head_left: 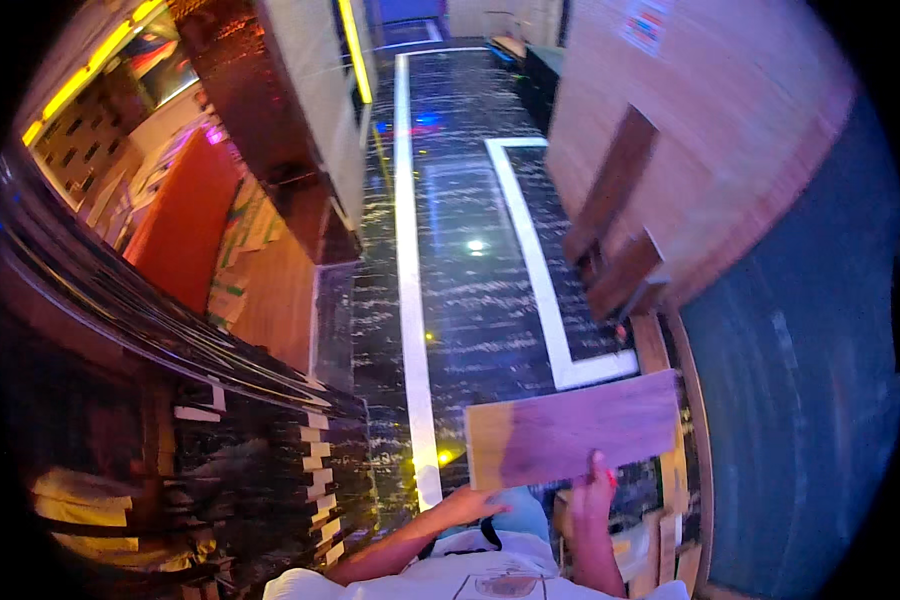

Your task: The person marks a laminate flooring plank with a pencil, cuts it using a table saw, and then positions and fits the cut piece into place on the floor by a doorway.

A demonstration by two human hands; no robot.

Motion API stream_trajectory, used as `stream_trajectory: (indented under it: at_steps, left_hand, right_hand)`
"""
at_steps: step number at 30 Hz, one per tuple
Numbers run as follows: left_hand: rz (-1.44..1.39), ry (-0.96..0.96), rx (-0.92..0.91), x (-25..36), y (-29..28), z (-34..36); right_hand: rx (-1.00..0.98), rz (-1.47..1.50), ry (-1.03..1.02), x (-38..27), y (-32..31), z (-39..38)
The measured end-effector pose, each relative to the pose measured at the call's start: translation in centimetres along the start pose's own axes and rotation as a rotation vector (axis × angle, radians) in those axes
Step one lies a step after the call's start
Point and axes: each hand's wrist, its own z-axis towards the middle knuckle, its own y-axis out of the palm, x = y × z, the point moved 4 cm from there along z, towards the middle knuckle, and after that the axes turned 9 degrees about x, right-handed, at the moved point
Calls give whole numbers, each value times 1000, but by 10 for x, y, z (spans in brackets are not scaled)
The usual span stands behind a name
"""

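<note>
in the head view, the right hand [596,482] grips a flat wooden board [590,428] by its lower edge, the thumb lying over the near face. the board is held out in front of the body, above the dark floor [470,330], its right end tilted a little higher. the left hand [470,505] is just below the board's lower left corner, fingers loosely extended and not closed around anything; i cannot tell whether it touches the board. 1 long white stripe [407,260] runs along the floor, left of a bent white strip [535,260]. an orange panel [185,225] stands at left, a dark blue-green panel [800,430] at right.
</note>
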Motion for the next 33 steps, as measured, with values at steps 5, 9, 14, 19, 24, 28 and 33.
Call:
stream_trajectory:
  at_steps: [5,9,14,19,24,28,33]
  left_hand:
    - [384,-235,-398,-207,-61,-30]
    - [304,-428,-25,-197,-185,37]
    - [-533,-415,551,-177,-338,143]
    - [-1052,-174,909,-183,-480,174]
    - [-855,-320,1079,-253,-622,146]
    - [-892,-295,1271,-281,-697,115]
    - [-889,-313,1486,-313,-791,72]
  right_hand:
    - [-185,-426,-549,-40,166,72]
    - [-379,-781,-703,-21,313,148]
    - [-836,-1062,-487,84,547,162]
    - [-1228,-1283,-507,223,727,117]
    - [-1416,-1221,-462,348,871,61]
    - [-1601,-1138,-320,442,941,32]
    - [-1848,-1213,-266,543,1028,-29]
